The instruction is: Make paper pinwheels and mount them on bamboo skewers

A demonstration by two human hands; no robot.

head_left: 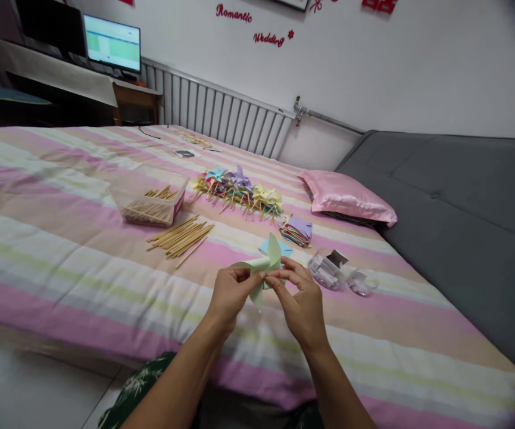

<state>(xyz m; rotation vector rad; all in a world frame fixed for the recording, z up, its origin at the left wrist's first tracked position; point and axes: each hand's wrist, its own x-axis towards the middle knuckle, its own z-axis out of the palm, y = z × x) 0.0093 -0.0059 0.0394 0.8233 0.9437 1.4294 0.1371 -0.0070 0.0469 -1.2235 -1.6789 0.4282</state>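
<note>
My left hand (pixel 229 292) and my right hand (pixel 300 301) meet over the striped bed and together pinch a pale green paper pinwheel (pixel 264 267) at its centre. Its folded blades stick up and down between my fingers. A light blue paper square (pixel 284 247) lies on the bed just behind it. Loose wooden sticks (pixel 180 236) lie to the left, beside a clear box of sticks (pixel 152 207). A small stack of coloured paper squares (pixel 296 230) sits beyond my hands.
A heap of finished pinwheels (pixel 239 190) lies further back on the bedspread (pixel 61 250). Clear plastic containers (pixel 335 271) rest right of my hands. A pink pillow (pixel 346 196) and grey headboard (pixel 462 208) are at right; a radiator (pixel 221 113) and monitor (pixel 112 44) stand behind.
</note>
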